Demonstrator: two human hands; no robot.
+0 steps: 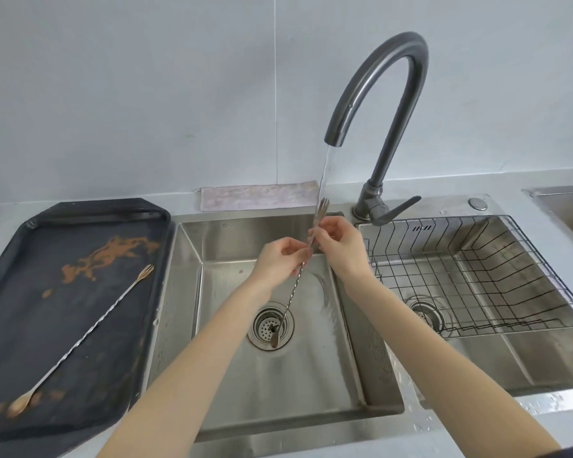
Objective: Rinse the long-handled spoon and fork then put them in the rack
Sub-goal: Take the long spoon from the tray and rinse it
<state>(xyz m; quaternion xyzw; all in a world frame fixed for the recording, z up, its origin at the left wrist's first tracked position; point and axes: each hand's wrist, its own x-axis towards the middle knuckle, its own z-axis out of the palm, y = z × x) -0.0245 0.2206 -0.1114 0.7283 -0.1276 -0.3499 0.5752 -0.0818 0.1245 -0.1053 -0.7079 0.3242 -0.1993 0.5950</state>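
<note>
Both my hands hold a long twisted-handle utensil (pixel 295 289) upright over the left sink basin (pixel 186 246). It has fork tines at the top and a spoon bowl at the bottom, above the drain. The tines sit in the water stream from the faucet (pixel 377 94). My left hand (pixel 280 257) pinches the stem at mid-height. Just above it, my right hand (pixel 339 244) grips the stem below the tines. A second long utensil (pixel 90 332) of the same kind lies diagonally on the dark tray (pixel 10 325). The black wire rack (pixel 497 276) sits in the right basin.
The tray at left carries brown smears. A pinkish cloth (pixel 255 196) lies behind the left basin. The faucet lever (pixel 397 209) points right. Water is spilled on the counter edge (pixel 543 401) at front right. Another steel basin edge shows at far right.
</note>
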